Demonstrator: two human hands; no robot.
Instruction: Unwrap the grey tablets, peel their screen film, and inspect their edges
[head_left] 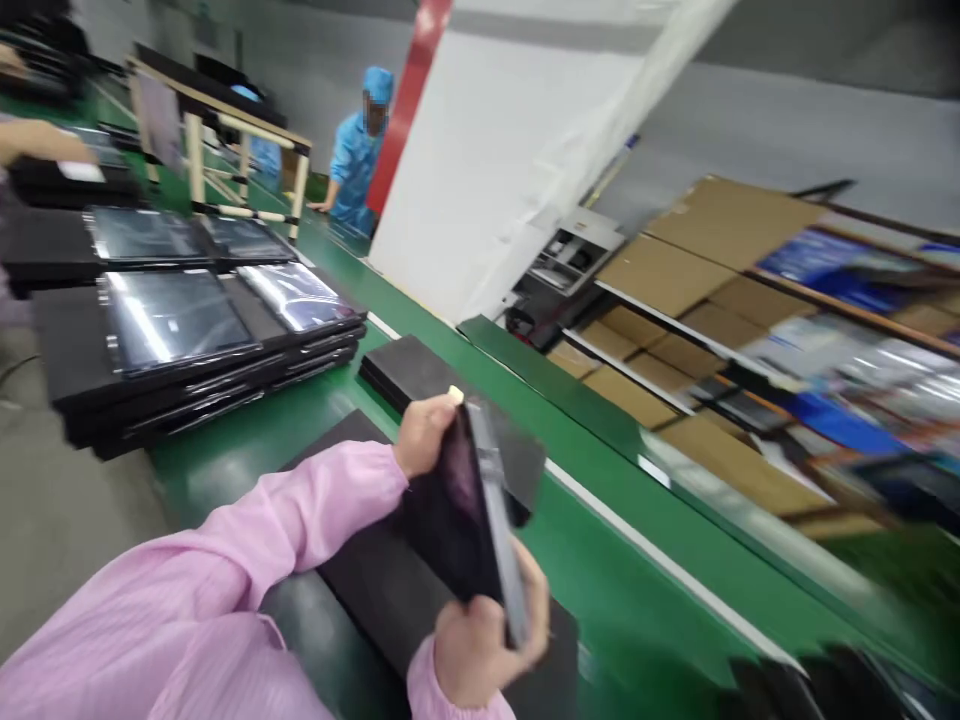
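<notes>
A: Both hands on it here! The left hand (pixel 422 435) has the flat dark panel (pixel 450 510) pinched at its upper end, fingers drawn in close around the edge.

B: And a small pale-yellow patch (pixel 456 395) shows right there at the fingertips; can't tell whether it's a cover or a tag.

A: Down at the lower end, it's the right hand (pixel 487 640): thumb pressed to the dark face, fingers wrapped round the grey edge. The gap is only as wide as the panel is thick.

B: So a narrow, two-ended hold. Where's the panel itself?

A: Tipped up on its side, in front of the wearer, over the black sheet (pixel 375 590) on the green bench (pixel 637 590). Whether its low edge touches that sheet, I can't tell; there's blur.

B: Just beyond it sits a black stack (pixel 412 365), partly covered by the panel.

A: And off to the left, glossy screens (pixel 176 320) lie face up on piled black trays (pixel 75 350), well apart from both hands.
</notes>
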